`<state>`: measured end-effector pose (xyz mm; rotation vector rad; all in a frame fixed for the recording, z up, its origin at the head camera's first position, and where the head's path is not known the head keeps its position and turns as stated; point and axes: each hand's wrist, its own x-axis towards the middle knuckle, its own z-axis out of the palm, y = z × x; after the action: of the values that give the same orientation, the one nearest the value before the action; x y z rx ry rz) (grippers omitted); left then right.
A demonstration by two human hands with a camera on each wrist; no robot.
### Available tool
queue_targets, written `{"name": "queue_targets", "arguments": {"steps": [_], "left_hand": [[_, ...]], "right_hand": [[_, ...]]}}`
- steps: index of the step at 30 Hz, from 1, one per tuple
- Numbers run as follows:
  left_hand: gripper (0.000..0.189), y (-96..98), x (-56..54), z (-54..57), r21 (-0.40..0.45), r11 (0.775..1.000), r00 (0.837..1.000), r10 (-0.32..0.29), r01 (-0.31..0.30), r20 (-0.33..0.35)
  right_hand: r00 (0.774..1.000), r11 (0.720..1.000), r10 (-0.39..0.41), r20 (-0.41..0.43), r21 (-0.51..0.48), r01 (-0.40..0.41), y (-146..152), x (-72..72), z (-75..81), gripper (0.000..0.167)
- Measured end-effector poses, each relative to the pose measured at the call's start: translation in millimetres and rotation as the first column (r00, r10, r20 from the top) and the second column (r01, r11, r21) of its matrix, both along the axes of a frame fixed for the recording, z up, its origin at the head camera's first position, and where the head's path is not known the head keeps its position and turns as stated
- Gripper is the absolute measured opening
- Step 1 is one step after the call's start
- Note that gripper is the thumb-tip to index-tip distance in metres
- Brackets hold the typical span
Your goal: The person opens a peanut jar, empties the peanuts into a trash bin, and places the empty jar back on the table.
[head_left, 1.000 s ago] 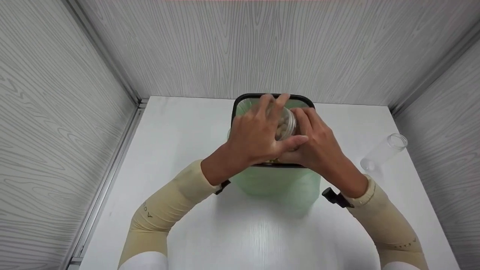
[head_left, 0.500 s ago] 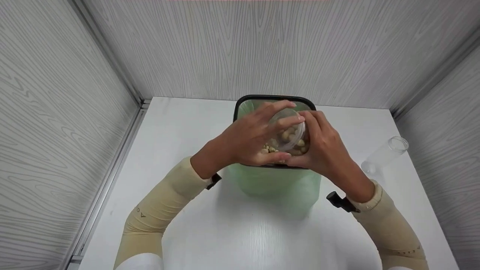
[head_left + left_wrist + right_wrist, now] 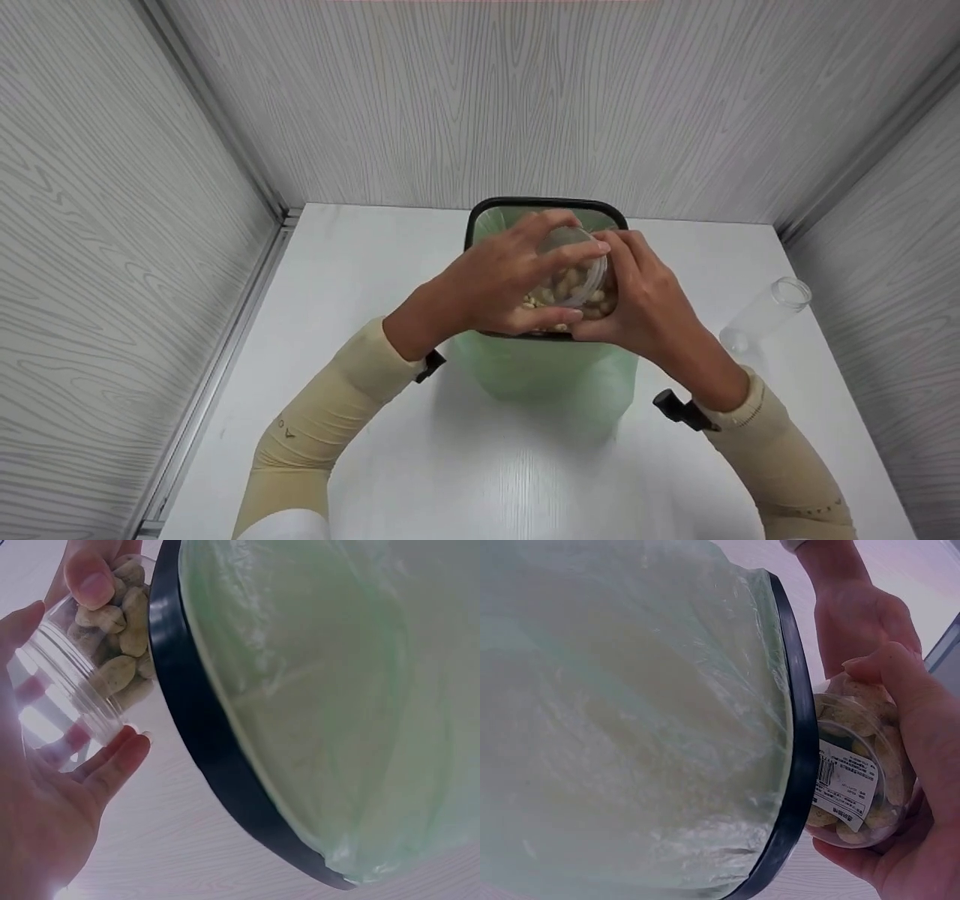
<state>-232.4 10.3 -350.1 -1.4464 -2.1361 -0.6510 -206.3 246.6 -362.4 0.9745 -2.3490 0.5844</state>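
Observation:
Over the bin's mouth, both hands hold a clear plastic jar of unshelled peanuts (image 3: 595, 301). My left hand (image 3: 491, 285) has its fingers and thumb curved round the jar's clear, ridged top end. My right hand (image 3: 645, 296) grips the body, and its palm side is hidden in the head view. The left wrist view shows peanuts (image 3: 116, 675) packed behind the clear wall, with the jar tilted. A white printed label (image 3: 845, 784) on the jar's base faces the right wrist camera.
A bin with a black rim (image 3: 547, 202) and pale green liner bag (image 3: 547, 371) stands below the hands, with more small pale pieces visible near its front rim. A clear uncapped bottle (image 3: 765, 319) is on the white table (image 3: 360, 262) at right. Grey wood-grain panels enclose the table.
My left hand has turned and shifted slightly left and lower, its fingers now pointing right across the jar's top. The jar has tilted, showing more peanuts. The bottle stays where it was.

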Motion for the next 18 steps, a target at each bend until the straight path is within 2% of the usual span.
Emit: {"name": "queue_targets", "arguments": {"steps": [6, 12, 18], "left_hand": [[0.072, 2.5, -1.8, 2.8, 0.003, 0.998, 0.998, 0.06, -0.06, -0.001], [0.076, 4.6, -2.2, 3.8, 0.016, 0.994, 0.993, 0.112, -0.112, 0.026], [0.077, 7.9, -0.6, 4.3, 0.032, 0.982, 0.983, 0.185, -0.185, -0.003]], "right_hand": [[1.0, 1.0, -0.02, -0.023, -0.002, 0.019, -1.7, -0.8, -1.6, 0.079], [0.999, 1.0, -0.021, -0.033, -0.015, 0.021, -4.4, -1.7, -0.4, 0.081], [0.999, 1.0, -0.014, -0.035, -0.025, 0.013, -6.0, -2.3, -0.6, 0.079]]}}
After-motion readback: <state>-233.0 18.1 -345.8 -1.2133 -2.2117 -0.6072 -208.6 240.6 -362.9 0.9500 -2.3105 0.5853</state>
